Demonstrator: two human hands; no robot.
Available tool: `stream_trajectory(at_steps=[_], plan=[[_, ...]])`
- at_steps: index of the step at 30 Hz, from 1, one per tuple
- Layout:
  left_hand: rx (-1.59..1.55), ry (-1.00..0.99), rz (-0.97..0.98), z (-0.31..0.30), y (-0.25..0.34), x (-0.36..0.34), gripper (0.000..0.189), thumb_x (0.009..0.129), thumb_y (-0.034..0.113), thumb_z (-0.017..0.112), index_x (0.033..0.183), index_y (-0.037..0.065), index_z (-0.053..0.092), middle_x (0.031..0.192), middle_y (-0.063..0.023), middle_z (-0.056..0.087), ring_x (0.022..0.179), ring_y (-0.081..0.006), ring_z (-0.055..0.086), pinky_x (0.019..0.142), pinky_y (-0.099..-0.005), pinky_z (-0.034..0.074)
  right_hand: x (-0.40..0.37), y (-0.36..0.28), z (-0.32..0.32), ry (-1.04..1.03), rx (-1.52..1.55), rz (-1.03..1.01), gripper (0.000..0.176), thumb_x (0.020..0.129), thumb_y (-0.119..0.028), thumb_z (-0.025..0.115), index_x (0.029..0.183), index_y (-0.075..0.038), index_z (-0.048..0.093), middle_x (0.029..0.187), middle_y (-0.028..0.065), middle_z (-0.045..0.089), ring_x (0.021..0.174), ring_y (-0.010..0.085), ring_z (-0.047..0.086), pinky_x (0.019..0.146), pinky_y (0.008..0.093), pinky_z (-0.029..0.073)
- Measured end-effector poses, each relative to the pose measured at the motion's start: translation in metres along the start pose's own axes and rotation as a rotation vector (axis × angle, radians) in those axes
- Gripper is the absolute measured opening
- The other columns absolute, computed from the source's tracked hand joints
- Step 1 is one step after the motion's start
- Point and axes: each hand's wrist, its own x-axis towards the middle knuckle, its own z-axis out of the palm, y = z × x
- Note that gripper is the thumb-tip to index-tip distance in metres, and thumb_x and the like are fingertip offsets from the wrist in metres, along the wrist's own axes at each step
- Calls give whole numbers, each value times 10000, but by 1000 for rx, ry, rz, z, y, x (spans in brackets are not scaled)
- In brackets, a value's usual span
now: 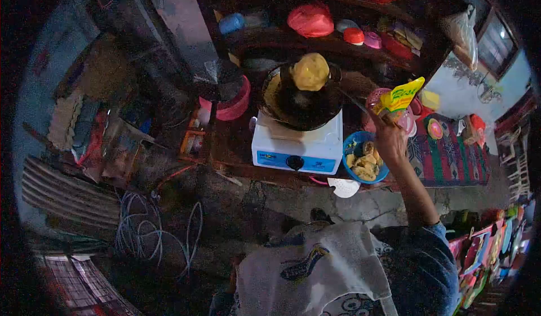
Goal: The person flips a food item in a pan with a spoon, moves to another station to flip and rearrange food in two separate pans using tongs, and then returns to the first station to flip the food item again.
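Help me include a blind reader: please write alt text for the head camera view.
A person's right hand holds a thin-handled utensil that points into a dark wok on a white stove, where a round yellowish piece shows. Beside the stove, a blue bowl holds yellowish-brown pieces.

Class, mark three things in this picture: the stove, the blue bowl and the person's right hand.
Stove (298, 146): head view, on the white front face.
Blue bowl (350, 171): head view, on its lower-left rim.
Right hand (390, 140): head view, on the back of the hand.
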Motion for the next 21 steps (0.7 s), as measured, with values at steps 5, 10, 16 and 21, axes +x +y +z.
stream_trajectory(at_steps=[5,10,16,21], plan=[[-3,-1,7,-6,0,1,281,897,259,484,1077,52,543,1008,-74,570,852,-167,553,725,-307,468,-24,-8,8,313,-197,-190,453,727,-35,519,1139,-216,569,1032,93,571,810,289,590,678,390,496],[-24,-1,38,-15,15,5,277,900,256,482,1076,51,543,1003,-70,570,846,-162,552,721,-303,468,-31,-14,-6,-21,201,31,538,747,-42,470,1239,-259,488,1060,143,541,752,322,598,586,415,497],[-81,-10,146,-35,48,13,271,905,252,480,1075,50,542,996,-66,571,839,-156,552,716,-298,468,-15,-23,28,-30,197,123,502,712,-14,510,1163,-230,548,1088,120,555,838,324,598,657,408,496],[-172,-38,380,-75,125,11,267,908,249,478,1074,50,541,990,-62,572,833,-151,551,712,-293,468,-14,-31,41,-156,202,73,574,724,-43,477,1264,-238,461,1082,166,500,1032,329,490,882,406,424]])
